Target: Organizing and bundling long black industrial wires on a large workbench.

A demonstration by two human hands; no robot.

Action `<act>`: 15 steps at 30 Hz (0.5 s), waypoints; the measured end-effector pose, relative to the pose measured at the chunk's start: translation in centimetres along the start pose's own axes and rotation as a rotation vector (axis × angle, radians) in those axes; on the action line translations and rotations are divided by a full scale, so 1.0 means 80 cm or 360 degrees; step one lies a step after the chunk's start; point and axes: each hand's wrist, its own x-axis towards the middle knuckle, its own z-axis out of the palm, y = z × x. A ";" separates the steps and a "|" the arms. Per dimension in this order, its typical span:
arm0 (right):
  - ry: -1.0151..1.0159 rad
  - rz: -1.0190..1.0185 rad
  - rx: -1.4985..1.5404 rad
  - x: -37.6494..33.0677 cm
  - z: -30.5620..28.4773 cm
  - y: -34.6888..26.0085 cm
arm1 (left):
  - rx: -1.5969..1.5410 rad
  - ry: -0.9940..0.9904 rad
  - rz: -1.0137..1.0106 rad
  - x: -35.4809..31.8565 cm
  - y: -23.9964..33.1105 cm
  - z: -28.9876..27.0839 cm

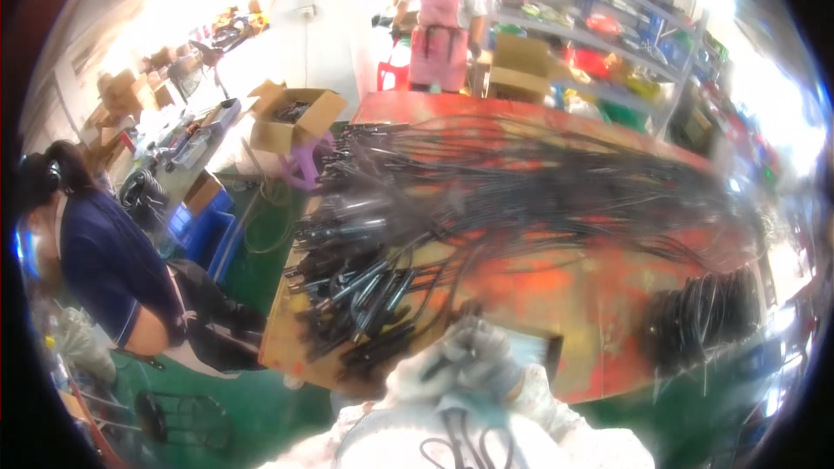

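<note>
My two hands come together low in the middle, at the near edge of the table, in pale coverings that look like gloves. Blur smears the fingers. My left hand (434, 366) and my right hand (486, 349) overlap, so where one ends is hard to make out. A small dark piece (470, 307) shows just beyond them; I cannot tell whether it is held. Left of my hands lies a heap of black cables with thick dark ends and silvery rods (373, 291). Long black cables (539, 182) stretch from there across the table to the right.
The red and tan worktable (556, 291) has a coil of black cable (708, 317) at its right. A flat pale item (530, 349) lies beside my hands. One person (113, 252) sits at left; another in a pink apron (439, 26) stands beyond. Shelves (591, 30) stand behind.
</note>
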 end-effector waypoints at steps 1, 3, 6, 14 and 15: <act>0.0028 0.0186 0.0180 -0.008 0.000 -0.002 | -0.0089 0.0073 0.0083 0.001 -0.003 0.000; 0.0101 0.0378 0.0533 0.005 -0.017 -0.029 | 0.0073 0.0110 -0.0054 0.004 0.004 -0.001; 0.0050 0.0491 0.0797 0.007 -0.016 -0.035 | 0.0268 0.0411 0.0209 0.005 -0.040 0.004; 0.0060 -0.0099 -0.1003 -0.046 0.008 0.018 | -0.0071 -0.0344 -0.0193 0.025 0.045 -0.007; -0.0009 0.0474 -0.0145 -0.079 0.014 0.036 | 0.0033 -0.0229 -0.0226 0.012 0.008 -0.008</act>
